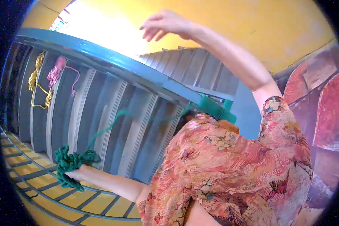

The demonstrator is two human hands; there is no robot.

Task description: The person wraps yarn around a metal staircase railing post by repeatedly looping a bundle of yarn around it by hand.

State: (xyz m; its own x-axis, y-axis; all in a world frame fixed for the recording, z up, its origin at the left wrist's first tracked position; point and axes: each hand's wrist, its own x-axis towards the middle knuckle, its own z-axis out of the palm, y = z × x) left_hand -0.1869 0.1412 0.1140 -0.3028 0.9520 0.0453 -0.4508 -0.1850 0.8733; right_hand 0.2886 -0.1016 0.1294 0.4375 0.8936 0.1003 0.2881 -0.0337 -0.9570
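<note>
A: Head view, the only one. Where is the green yarn, and what is the grip?
B: At near left, over the stairs, bunched around the left hand, which clutches it; finger detail is hidden in the loops. One strand, partly blurred, trails right to the green wrap on the blue rail. The right hand is raised beyond the rail, fingers loosely curled, nothing in it.
A: Handling?
B: Judged light, soft, limp; not fragile, though apt to tangle. Best hold: the gathered middle of the bunch, or the single strand close to the wrap.
A: Counts?
B: Green bunch, one. Green wrap, one. Yellow yarn, one length with two clumps, on the steps at far left. Pink yarn, one heap beside it, loose tail. Hands, two.
</note>
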